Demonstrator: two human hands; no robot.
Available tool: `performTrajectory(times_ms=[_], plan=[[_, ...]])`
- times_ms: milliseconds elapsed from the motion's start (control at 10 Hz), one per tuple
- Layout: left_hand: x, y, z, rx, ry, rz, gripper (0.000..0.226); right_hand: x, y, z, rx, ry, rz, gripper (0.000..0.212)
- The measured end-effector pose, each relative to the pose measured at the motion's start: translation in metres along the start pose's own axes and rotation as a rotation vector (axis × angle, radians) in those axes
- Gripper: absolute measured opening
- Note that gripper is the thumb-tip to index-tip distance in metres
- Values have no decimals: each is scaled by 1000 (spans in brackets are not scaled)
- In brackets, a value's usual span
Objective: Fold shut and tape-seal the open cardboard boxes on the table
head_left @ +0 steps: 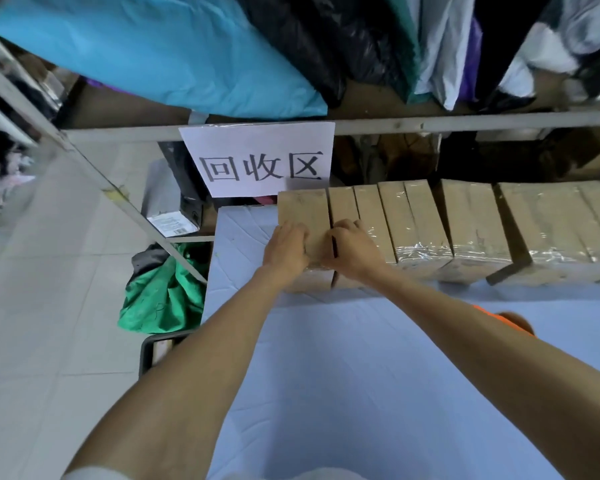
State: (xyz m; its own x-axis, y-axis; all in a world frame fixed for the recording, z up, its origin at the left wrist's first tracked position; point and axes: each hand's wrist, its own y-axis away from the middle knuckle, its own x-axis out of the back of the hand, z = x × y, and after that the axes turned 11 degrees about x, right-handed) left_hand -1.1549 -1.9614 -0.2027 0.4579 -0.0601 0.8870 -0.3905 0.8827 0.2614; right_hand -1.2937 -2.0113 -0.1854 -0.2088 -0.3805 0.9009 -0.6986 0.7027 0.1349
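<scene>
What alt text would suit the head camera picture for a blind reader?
A person's left hand and right hand grip the leftmost cardboard box in a row of taped boxes at the far edge of a pale blue table, under a paper sign.

Both arms are bare and reach fwd, forearms converging toward the far middle. L hand point(286, 245) is palm down w/ knuckles raised, fingers curled over the top near edge of a box point(303, 209). R hand point(352, 251) sits just beside it, nearly touching, fingers also curled, tips at the box's right edge. Wrists approx straight.
</scene>
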Motion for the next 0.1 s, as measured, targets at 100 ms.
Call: performTrajectory(times_ms=[100], plan=[[-5,10,15,22,-6,-34,23,20,21,18,-14,8,5,29]])
